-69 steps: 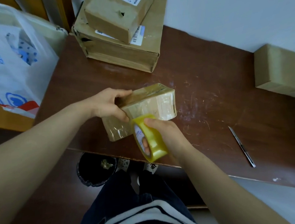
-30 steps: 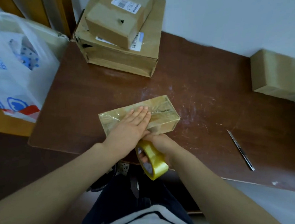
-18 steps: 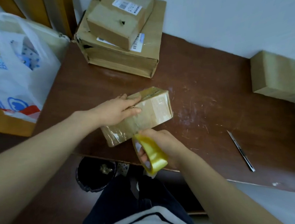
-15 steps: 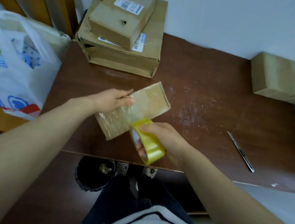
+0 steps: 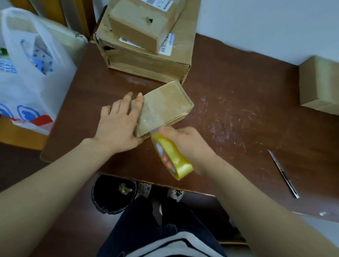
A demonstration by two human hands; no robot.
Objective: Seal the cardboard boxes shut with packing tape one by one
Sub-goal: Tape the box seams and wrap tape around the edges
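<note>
The small cardboard box (image 5: 164,107), glossy with clear tape, lies on the counter (image 5: 240,82) against the left hand's (image 5: 117,126) flat, straight fingers (image 5: 124,102). The right hand (image 5: 186,142) curls round the yellow tape roll (image 5: 172,157) just beside it. A black bin (image 5: 107,203) holds a crumpled scrap (image 5: 124,188).

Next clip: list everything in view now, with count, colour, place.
small tape-wrapped cardboard box: one, brown, table centre
roll of packing tape: one, yellow, at that box's near corner
large flat cardboard box: one, brown, table's far edge
labelled cardboard box: one, brown, stacked on it
plain cardboard box: one, brown, far right
slim metal knife: one, silver, table's near right
scratched wooden table: one, dark brown
plastic bag: one, white, blue print, left of table
round bin: one, black, below table's near edge
left hand: one, flat against the small box
right hand: one, gripping the tape roll
</note>
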